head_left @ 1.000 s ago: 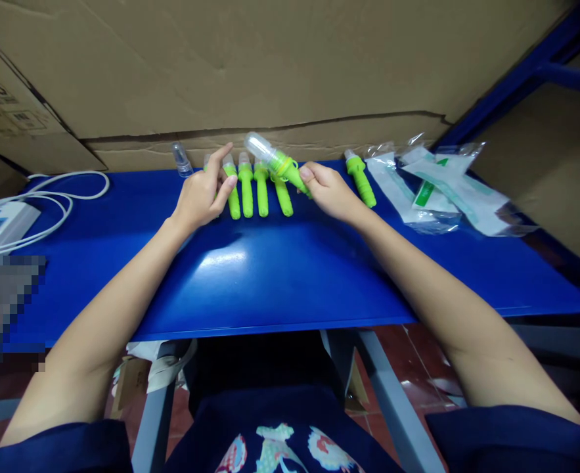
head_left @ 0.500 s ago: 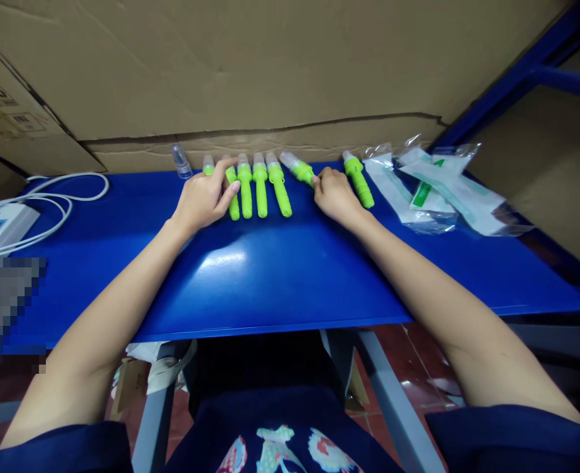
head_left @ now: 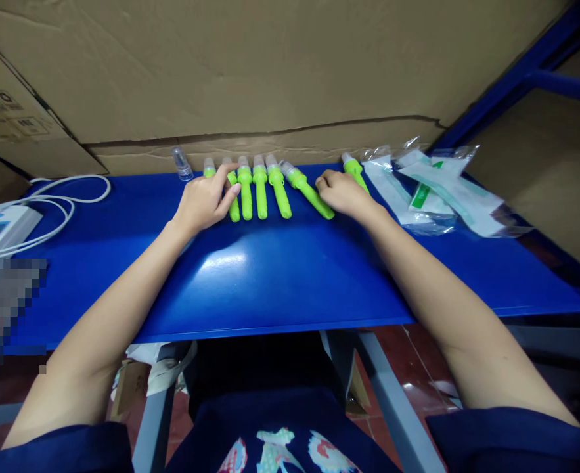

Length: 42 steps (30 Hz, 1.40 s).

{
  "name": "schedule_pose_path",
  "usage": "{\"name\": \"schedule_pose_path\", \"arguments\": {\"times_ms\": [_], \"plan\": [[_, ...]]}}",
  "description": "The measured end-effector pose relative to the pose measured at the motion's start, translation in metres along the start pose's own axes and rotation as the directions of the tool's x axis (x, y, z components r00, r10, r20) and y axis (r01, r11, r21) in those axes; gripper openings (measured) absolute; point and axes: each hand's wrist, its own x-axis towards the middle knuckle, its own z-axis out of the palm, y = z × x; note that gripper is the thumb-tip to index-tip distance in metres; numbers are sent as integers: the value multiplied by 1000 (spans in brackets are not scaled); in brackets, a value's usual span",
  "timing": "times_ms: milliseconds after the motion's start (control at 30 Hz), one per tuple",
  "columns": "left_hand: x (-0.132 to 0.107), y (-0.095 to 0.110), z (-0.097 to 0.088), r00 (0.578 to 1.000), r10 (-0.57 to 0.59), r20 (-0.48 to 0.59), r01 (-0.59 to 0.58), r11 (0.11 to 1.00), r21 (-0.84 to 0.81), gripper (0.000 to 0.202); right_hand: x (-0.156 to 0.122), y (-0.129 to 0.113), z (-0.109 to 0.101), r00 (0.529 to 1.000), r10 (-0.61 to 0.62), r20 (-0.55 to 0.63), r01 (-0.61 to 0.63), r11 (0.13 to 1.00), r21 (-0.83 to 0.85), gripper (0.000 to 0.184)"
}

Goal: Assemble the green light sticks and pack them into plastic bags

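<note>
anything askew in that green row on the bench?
Yes. The sixth green piece, beside the right hand, lies slanted while the others run parallel. A loose clear cap stands apart left of the row, beyond the left hand.

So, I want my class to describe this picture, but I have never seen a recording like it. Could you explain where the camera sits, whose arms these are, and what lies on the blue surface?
The camera is worn on a person's head and looks down, so both bare arms are that person's own. The left hand rests flat on the near ends of a row of green pens lying side by side on the blue table. The right hand lies on the table between a slanted green pen and one more pen that it partly covers. Neither hand lifts anything. A small clear cap stands left of the row, plastic packets lie to the right, a white cable far left, cardboard behind.
</note>
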Motion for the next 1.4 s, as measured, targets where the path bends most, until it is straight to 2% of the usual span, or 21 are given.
{"name": "schedule_pose_path", "arguments": {"times_ms": [167, 300, 433, 533, 667, 833, 1133, 1200, 1267, 1400], "plan": [[0, -1, 0, 1000, -12, 13, 12, 1000, 26, 63, 4, 6, -19, 977, -94, 191, 58, 981, 184, 27], [-1, -3, -1, 1000, -13, 8, 13, 999, 31, 62, -1, -1, -28, 934, -91, 344, -18, 954, 301, 25], [-1, -5, -2, 999, -44, 19, 43, 998, 39, 61, -6, -9, -37, 872, -67, 484, -103, 943, 317, 15], [0, -7, -3, 995, -88, 36, 86, 995, 54, 61, -11, -14, -43, 838, -90, 538, -121, 931, 345, 9], [-1, -8, -6, 989, -136, 49, 133, 989, 61, 61, -16, -23, -48, 833, -87, 547, -143, 920, 365, 11], [-1, -8, -7, 987, -146, 59, 143, 988, 59, 60, -20, -32, -46, 854, -46, 518, -164, 922, 352, 13], [0, -6, -8, 974, -213, 81, 206, 975, 89, 58, -17, -27, -34, 908, -83, 410, -49, 953, 300, 9], [1, -7, -8, 961, -269, 69, 263, 961, 88, 54, -16, -27, -31, 919, -77, 388, -41, 957, 288, 11], [2, -8, -8, 938, -341, 68, 334, 938, 92, 48, -17, -29, -29, 926, -74, 369, -36, 959, 283, 22], [3, -11, -6, 881, -459, 117, 444, 887, 129, 38, -20, -34, -25, 931, -102, 351, 1, 961, 275, 36]]}}
